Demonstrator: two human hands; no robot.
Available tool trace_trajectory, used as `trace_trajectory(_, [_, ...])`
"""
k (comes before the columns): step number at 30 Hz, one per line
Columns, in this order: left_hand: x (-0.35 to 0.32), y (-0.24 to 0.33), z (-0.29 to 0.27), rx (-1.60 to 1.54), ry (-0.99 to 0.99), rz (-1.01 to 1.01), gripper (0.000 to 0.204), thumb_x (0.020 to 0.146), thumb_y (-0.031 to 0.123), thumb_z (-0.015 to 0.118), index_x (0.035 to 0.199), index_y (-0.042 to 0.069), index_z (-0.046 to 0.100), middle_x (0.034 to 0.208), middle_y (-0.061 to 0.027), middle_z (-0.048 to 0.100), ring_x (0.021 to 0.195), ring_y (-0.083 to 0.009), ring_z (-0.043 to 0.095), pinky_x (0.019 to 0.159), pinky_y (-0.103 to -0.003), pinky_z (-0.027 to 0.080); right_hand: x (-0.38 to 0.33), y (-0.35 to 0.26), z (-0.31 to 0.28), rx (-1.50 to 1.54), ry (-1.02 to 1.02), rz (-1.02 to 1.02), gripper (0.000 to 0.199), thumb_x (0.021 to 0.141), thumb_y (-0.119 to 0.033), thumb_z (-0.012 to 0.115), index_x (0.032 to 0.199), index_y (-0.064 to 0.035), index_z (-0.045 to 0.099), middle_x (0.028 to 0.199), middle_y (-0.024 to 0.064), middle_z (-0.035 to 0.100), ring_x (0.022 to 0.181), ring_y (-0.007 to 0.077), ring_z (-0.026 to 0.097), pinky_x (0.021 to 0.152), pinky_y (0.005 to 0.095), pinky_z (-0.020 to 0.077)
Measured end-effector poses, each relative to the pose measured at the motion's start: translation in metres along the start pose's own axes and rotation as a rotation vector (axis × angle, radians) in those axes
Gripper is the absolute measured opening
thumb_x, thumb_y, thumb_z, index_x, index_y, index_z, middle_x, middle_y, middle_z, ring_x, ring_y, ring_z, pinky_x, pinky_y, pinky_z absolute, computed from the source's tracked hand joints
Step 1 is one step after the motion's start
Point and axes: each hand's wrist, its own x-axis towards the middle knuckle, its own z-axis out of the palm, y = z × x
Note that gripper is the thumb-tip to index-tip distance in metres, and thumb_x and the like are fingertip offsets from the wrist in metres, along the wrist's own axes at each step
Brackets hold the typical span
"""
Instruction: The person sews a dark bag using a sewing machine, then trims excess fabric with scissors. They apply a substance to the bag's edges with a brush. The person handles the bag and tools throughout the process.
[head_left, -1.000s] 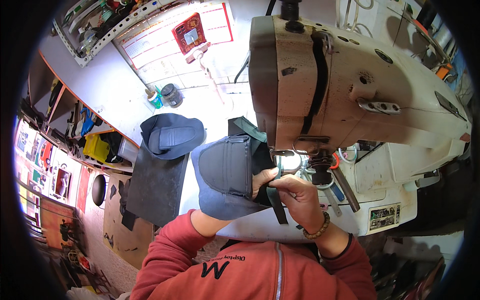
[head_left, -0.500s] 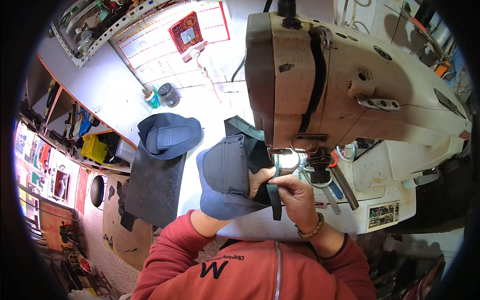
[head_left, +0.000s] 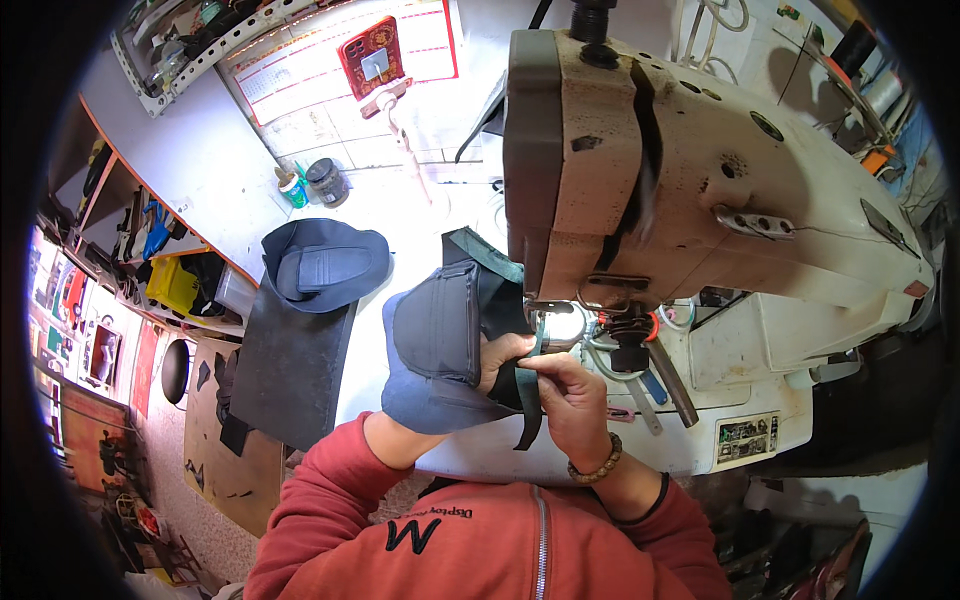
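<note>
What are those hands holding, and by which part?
The right hand pinches the dark strip above its loose end; the left hand, partly hidden, holds the blue piece near its right edge.

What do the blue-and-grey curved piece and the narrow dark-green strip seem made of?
The blue-and-grey curved piece: probably matte fabric or soft leather, given its dull, curving surface. The narrow dark-green strip: dull woven tape or leather perhaps, as it hangs limply.
</note>
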Motion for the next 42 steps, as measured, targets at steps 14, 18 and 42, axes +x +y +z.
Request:
trace_trajectory(14, [-0.004, 0.011, 0.0, 0.04, 0.009, 0.015, 0.033, 0.071, 0.005, 0.07, 0.103, 0.001, 0.061, 0.091, -0.0078, 0.065, 0.083, -0.0181, 0.06, 0.077, -0.031, 0.048, 0.005, -0.02, -0.005, -0.305, 0.004, -0.046, 0.014, 0.088, 0.003, 0.058, 0.099, 0.0006, 0.067, 0.078, 0.0016, 0.064, 0.068, 0.0038, 0.055, 0.06, 0.0185, 0.0441])
trace_trajectory(18, [-0.004, 0.013, -0.001, 0.048, 0.021, 0.022, 0.032, 0.071, 0.006, 0.07, 0.101, 0.001, 0.061, 0.09, -0.0079, 0.065, 0.082, -0.0185, 0.06, 0.076, -0.031, 0.048, 0.007, -0.025, -0.006, -0.379, -0.023, -0.109, 0.017, 0.087, 0.006, 0.056, 0.097, 0.0005, 0.068, 0.075, 0.0015, 0.062, 0.064, 0.005, 0.053, 0.057, 0.0197, 0.0417])
trace_trajectory(42, [0.005, 0.004, -0.001, 0.156, 0.076, 0.143, 0.028, 0.071, 0.011, 0.069, 0.096, 0.002, 0.064, 0.094, -0.0093, 0.065, 0.086, -0.0243, 0.06, 0.079, -0.034, 0.046, 0.011, -0.017, -0.01, -0.274, -0.02, -0.049, 0.021, 0.086, 0.011, 0.055, 0.098, 0.0009, 0.069, 0.087, 0.0019, 0.067, 0.075, 0.0044, 0.058, 0.067, 0.0181, 0.0457])
